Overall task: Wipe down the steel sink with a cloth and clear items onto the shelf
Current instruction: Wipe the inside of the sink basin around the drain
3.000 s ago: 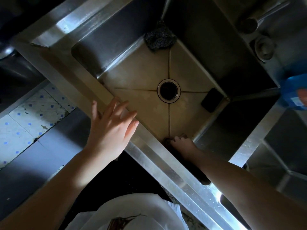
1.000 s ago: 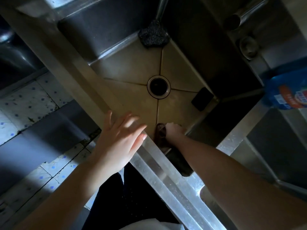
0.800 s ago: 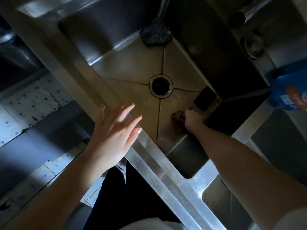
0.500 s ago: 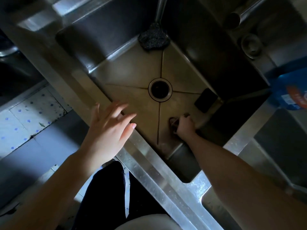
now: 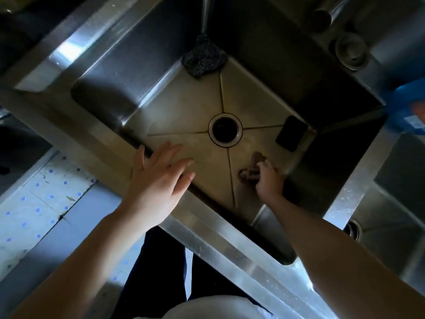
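- Right hand point(image 5: 268, 181): fingers are curled around a bunched brown cloth point(image 5: 249, 168), which is pressed onto the floor of the steel sink point(image 5: 184, 107), between the drain point(image 5: 225, 130) and the near wall.
- Left hand point(image 5: 158, 183): fingers are spread and nothing is held; contact with the front rim cannot be told.
- Risk: the black block point(image 5: 291, 133) could be knocked toward the drain by a wide stroke, and patches could be missed because the cloth is bunched.

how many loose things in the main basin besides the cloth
2: a dark scouring pad in the far corner, and a black block by the right corner, beyond the cloth the right hand grips. Deep shadow may hide more.
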Available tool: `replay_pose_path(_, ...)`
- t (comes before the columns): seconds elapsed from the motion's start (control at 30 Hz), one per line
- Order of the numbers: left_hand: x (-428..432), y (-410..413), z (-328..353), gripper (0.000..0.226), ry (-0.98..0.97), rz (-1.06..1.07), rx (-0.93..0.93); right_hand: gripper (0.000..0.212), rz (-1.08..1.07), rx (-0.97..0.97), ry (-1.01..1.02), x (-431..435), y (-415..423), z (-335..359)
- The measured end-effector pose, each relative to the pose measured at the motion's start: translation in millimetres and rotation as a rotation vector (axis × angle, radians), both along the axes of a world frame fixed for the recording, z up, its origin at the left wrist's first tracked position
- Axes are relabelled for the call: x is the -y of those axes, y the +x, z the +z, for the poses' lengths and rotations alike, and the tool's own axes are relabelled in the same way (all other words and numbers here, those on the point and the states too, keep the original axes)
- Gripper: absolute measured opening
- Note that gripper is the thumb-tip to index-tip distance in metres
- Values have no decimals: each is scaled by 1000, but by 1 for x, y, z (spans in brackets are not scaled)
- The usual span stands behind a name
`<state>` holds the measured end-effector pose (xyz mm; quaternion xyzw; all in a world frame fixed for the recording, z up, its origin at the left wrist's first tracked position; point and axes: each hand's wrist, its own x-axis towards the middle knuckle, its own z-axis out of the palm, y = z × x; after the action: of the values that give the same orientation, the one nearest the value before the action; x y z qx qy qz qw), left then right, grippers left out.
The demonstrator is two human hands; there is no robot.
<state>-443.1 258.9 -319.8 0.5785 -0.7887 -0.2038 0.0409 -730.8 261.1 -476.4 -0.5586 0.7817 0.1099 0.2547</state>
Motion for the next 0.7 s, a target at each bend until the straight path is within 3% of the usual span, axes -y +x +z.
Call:
replay_pose_path(0.2, 38, 25, 5, 47, 91, -110, 39, 51, -342, 33, -77, 19, 15, -7)
replay_pose_path(0.53, 90, 53, 8, 43, 150, -264, 36, 56, -308, 187, -114, 42, 72, -17)
replay_pose_path(0.7, 90, 64, 6, 33, 167, -363, 73, 48, -693, 80, -159, 27, 45, -4)
